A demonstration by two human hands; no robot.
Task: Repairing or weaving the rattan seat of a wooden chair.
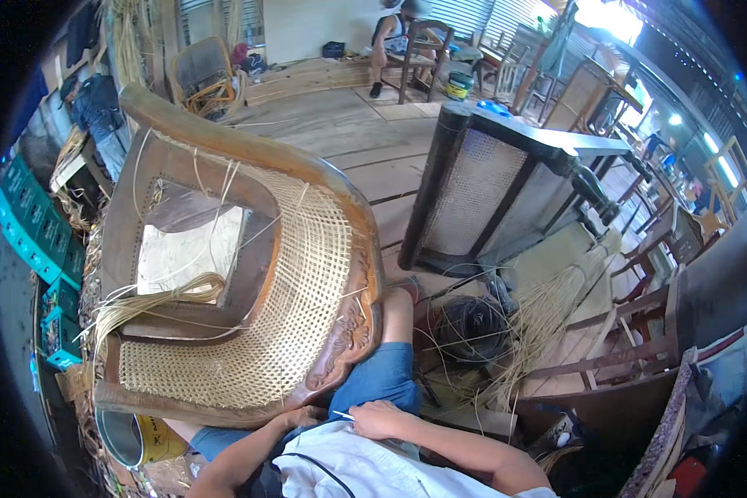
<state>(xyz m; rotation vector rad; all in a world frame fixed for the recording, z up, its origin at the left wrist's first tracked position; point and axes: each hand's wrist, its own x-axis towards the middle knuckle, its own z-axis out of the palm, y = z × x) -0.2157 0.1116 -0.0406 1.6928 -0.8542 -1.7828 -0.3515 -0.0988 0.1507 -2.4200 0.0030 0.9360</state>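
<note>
A curved wooden chair [365,328] with woven cane and a carved front rail leans over my lap on the left. My left hand [305,417] is curled against its lower edge, close to my blue shorts; what its fingers hold, if anything, is hidden. My right hand [378,420] is closed over my thigh, just right of the left. From it a thin, pale, pointed stick [343,414] pokes out toward the left hand. Loose cane strands [224,187] hang from the chair's backrest. A bundle of cane [162,300] lies across its seat frame beside a pale sheet [189,249].
A dark wooden frame with cane panels [481,183] stands ahead on the right. Loose cane strands [556,315] spread over the floor below it. A yellow tin [159,438] stands at lower left, near teal crates [37,220]. Another person [388,41] sits at the back.
</note>
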